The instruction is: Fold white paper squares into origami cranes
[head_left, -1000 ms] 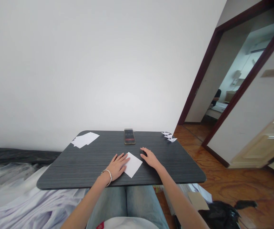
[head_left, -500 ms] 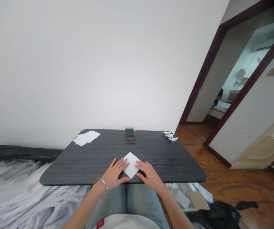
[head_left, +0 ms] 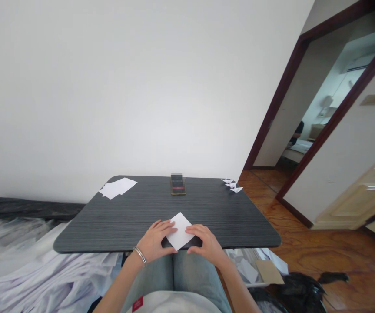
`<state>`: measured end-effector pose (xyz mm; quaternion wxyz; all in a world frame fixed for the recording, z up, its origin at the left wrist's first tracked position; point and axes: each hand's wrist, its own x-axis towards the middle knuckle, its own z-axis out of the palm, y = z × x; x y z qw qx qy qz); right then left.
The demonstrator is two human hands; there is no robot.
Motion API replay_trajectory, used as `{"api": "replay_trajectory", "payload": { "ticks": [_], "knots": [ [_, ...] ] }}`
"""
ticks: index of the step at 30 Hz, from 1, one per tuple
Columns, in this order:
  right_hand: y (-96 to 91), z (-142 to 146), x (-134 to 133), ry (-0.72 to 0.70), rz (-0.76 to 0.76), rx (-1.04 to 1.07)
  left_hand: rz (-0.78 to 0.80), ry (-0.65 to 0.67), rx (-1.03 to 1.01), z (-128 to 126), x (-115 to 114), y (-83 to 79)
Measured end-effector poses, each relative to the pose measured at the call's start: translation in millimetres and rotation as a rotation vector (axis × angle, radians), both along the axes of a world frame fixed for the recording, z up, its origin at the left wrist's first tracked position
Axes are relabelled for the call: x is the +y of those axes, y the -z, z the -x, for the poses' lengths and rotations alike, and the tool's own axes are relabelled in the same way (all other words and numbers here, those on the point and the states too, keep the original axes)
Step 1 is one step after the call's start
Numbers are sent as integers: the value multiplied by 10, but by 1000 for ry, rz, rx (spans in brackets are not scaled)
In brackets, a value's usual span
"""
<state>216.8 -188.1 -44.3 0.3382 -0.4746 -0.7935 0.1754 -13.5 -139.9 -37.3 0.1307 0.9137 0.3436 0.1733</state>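
Observation:
A white paper sheet (head_left: 180, 231), roughly square and turned like a diamond, lies at the near edge of the dark grey wood-grain table (head_left: 207, 213). My left hand (head_left: 155, 240), with a silver bangle (head_left: 140, 256) on its wrist, holds the sheet's left side. My right hand (head_left: 207, 245) holds its right side. Beyond them lie a phone (head_left: 177, 184), a small pile of white paper sheets (head_left: 118, 188) at the far left, and several small folded paper figures (head_left: 231, 184) at the far right corner.
Rumpled white fabric (head_left: 44, 269) and a long black roll (head_left: 24, 208) lie left of the table. A black plastic bag (head_left: 298, 293) and loose papers (head_left: 247, 269) sit on the wooden floor at lower right. A doorway (head_left: 320, 108) opens at the right, with a seated person (head_left: 296, 134) beyond it.
Both hands have closed in on the sheet from either side. The sheet has turned slightly and shifted toward me, nearer the table's near edge.

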Motion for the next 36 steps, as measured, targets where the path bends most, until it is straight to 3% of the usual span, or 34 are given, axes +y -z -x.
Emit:
{"api": "replay_trajectory", "payload": {
  "ticks": [9, 17, 23, 30, 36],
  "knots": [
    [-18, 68, -31, 95, -25, 9, 20, -67, -174, -1, 47, 17],
    [0, 53, -4, 106, -2, 178, 116, -162, -416, 49, 109, 15],
    [33, 20, 44, 126, 64, 328, 127, -111, -511, 74, 76, -12],
    [40, 18, 89, -6, 281, 585, 106, -11, -540, 92, 64, 9],
    [50, 133, 102, 37, 265, 713, 166, 10, -512, 77, 52, -20]
  ]
}}
